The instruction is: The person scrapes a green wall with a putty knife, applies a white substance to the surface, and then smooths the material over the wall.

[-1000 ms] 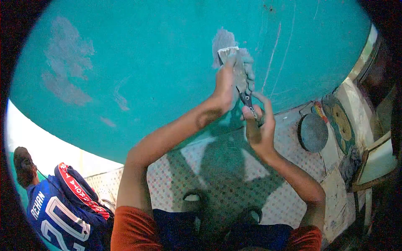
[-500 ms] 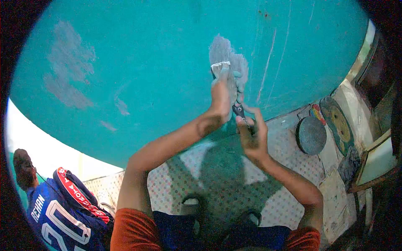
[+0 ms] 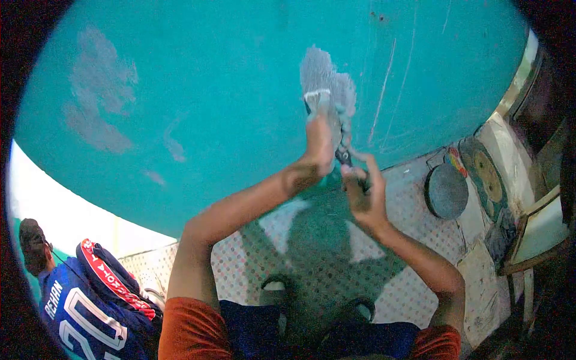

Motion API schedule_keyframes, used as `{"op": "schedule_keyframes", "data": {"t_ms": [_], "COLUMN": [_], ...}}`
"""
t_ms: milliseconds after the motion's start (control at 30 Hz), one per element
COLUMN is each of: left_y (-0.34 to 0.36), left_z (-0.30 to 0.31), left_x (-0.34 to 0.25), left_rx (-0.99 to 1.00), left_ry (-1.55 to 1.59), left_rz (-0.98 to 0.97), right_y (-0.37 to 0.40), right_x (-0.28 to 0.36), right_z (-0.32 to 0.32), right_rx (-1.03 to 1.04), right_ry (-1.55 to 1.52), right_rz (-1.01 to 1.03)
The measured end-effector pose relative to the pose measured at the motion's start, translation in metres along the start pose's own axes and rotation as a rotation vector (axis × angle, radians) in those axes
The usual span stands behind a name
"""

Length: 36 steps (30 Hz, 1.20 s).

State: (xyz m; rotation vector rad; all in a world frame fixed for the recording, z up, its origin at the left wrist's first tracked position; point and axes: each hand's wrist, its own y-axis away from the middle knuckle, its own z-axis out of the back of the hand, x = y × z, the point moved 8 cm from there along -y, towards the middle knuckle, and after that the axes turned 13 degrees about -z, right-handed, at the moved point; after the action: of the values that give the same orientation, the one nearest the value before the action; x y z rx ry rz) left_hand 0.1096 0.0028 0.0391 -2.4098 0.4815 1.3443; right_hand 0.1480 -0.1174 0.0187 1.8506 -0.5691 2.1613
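One head-worn camera faces forward and down, taking in the nearby teal wall (image 3: 234, 78) and dotted floor (image 3: 408, 195).

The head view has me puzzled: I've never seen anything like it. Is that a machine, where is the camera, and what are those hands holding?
No machine here, just a person's bare hands. The camera sits on that person's head, looking forward and down, so you see their own arms reaching ahead.

The right hand grips the dark handle of a scraper-like tool. The left hand holds its flat blade, close to a turquoise wall. Grey patches mark that wall; the hands are a bit blurred.

Below is a spotted floor, with a round, dark pan-like object towards the right. At lower left is another person, in a blue shirt.
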Motion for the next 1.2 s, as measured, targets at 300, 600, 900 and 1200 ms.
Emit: {"op": "schedule_keyframes", "data": {"t_ms": [300, 600, 900, 1200], "left_y": [0.003, 0.000, 0.000, -0.002], "left_z": [0.000, 0.007, 0.012, 0.000], "left_x": [-0.013, -0.025, -0.018, -0.014], "left_rx": [0.011, 0.039, 0.042, 0.056], "left_ry": [-0.006, 0.033, 0.013, 0.020], "left_rz": [-0.032, -0.055, -0.002, 0.003], "right_y": [-0.001, 0.000, 0.003, 0.000], "right_x": [0.012, 0.017, 0.017, 0.016], "right_z": [-0.003, -0.016, -0.017, -0.007], "right_rx": [-0.042, -0.038, -0.038, -0.031], "right_ry": [-0.106, -0.091, -0.065, -0.097], "right_rz": [-0.010, -0.010, 0.021, 0.042]}}
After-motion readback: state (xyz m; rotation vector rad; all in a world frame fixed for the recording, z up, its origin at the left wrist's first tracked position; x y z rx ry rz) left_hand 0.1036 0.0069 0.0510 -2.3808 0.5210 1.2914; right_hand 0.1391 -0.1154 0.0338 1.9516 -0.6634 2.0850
